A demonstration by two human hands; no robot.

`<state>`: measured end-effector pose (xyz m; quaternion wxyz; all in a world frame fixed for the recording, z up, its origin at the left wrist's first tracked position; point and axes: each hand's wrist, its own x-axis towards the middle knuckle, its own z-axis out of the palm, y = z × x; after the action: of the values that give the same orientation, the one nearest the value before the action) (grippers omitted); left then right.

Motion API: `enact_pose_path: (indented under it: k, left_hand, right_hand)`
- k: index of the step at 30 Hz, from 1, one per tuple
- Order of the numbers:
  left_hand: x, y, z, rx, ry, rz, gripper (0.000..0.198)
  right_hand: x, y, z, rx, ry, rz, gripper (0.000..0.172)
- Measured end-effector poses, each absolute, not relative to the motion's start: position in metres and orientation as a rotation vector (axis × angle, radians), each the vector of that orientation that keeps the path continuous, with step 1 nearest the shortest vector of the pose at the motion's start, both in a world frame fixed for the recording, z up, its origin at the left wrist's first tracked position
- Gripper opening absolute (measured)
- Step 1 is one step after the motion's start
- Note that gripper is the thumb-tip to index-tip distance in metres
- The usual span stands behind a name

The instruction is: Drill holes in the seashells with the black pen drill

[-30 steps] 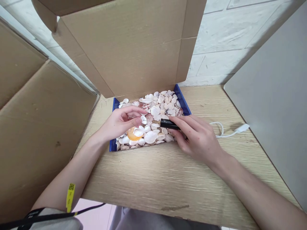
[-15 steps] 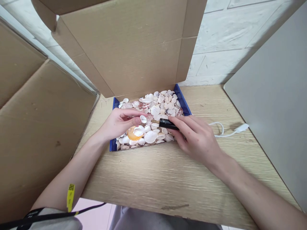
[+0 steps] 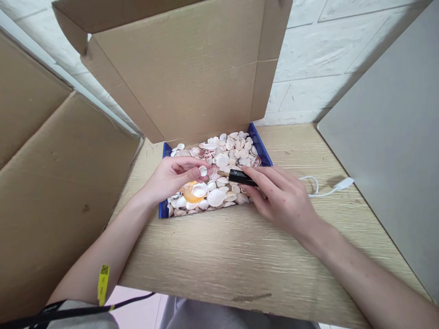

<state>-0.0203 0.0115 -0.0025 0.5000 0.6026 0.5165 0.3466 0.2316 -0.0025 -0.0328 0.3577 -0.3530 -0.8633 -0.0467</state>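
Between the thumb and fingers of my left hand is a small white seashell, pinched at its edge. My right hand grips a black mini electric drill with a brass-coloured tip. That tip points left toward the held shell, and a small gap shows between them. Under both hands lies a shallow blue-sided box full of seashells, mostly white, some reddish. A larger orange shell and a ribbed white scallop shell lie near the box's front edge.
The box's cardboard lid stands raised behind it against a white brick wall. A white cable runs right of my right hand. Cardboard stands at left and a grey panel at right, on the wooden table.
The shell in my left hand has turned slightly, and it sits a little closer to the fingers. Both hands otherwise keep their places; the view has shifted slightly.
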Motion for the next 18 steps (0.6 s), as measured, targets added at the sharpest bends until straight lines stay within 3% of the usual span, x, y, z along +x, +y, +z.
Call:
enact_pose_path:
  k: [18]
  left_hand:
    - [-0.0195, 0.0117, -0.0033, 1.438, 1.243, 0.847, 0.024]
  right_hand:
    - [0.2322, -0.0044, -0.0328, -0.862, -2.193, -0.141, 0.033]
